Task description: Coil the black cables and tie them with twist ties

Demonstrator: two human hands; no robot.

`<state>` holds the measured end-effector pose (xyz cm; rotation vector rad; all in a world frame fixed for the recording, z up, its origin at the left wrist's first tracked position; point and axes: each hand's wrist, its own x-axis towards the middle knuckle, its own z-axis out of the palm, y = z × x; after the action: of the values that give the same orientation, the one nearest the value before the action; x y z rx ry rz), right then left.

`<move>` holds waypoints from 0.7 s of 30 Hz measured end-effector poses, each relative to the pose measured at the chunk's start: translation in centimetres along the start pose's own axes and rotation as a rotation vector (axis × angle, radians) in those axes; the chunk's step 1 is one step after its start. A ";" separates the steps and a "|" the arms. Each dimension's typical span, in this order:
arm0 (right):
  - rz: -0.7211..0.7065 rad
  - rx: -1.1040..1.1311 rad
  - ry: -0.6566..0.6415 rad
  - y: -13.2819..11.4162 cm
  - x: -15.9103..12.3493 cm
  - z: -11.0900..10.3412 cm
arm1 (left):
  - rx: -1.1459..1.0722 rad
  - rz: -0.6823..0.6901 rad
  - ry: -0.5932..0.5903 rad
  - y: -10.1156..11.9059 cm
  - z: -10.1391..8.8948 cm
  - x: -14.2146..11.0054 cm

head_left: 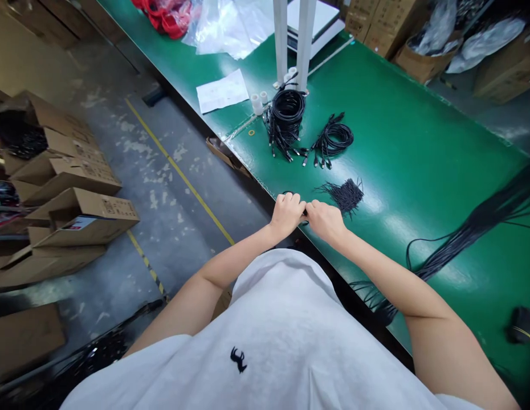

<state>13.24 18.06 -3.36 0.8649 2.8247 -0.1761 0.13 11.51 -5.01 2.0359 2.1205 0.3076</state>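
At the near edge of the green table, my left hand and my right hand meet with fingers curled in. Between them is a black cable, mostly covered by the fingers; small loops of it show above and below. Just beyond my right hand lies a pile of short black ties. Farther back is a small coil of black cables with metal plugs. Left of that coil, a taller stack of coiled black cables leans near a white post.
A long bundle of black cables crosses the table at right. White posts, a scale, a paper sheet, small white rolls and clear plastic bags stand or lie farther back. Cardboard boxes are on the floor at left.
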 end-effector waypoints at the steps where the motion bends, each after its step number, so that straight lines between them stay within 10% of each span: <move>1: -0.017 -0.012 -0.016 0.0 0.2 0.2 | 0.014 -0.023 -0.016 0.2 0.0 -0.1; 11: -0.373 -0.194 -0.065 0.2 0.3 2.5 | -0.905 -0.279 -0.529 -0.7 1.8 -2.9; 16: -0.661 -0.241 0.030 0.8 0.1 2.1 | -0.486 -0.018 -0.144 -3.9 0.6 -2.8; 21: -0.795 -0.329 0.117 1.4 0.3 1.6 | -0.252 0.146 -0.374 -4.8 1.2 -0.7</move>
<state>14.02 19.06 -5.08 -0.3435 3.0085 0.2410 -4.12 10.61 -7.54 1.9266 1.6308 0.1848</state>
